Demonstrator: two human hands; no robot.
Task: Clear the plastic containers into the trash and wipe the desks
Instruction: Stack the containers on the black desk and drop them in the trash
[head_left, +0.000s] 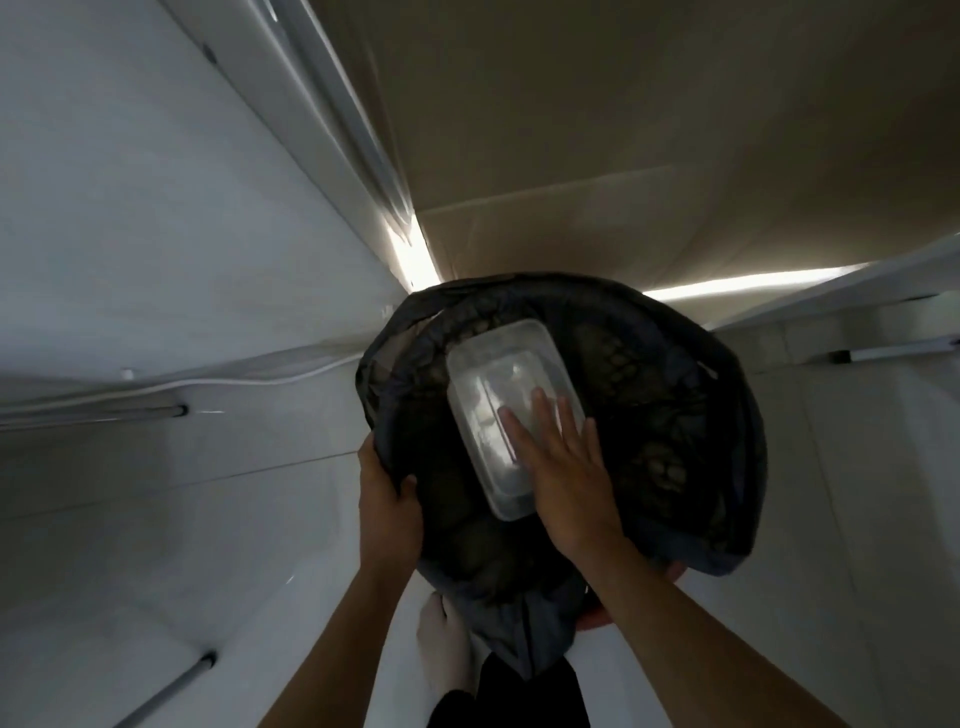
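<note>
A clear rectangular plastic container (498, 395) lies lid-up inside the mouth of a dark trash bag (675, 415) that lines a bin on the floor. My right hand (558, 467) rests flat on the container's near end, fingers spread and pressing on the lid. At the bag's left rim, my left hand (387, 493) is closed around the plastic and holds that edge out. Dark crumpled contents show beneath the container.
White desk panels (156, 234) rise on the left with metal legs (176, 410) and a white cable (249, 382). A large cardboard sheet (623, 130) stands behind the bin. Another white desk edge (857, 322) is at the right. My foot in a white sock (444, 644) is below.
</note>
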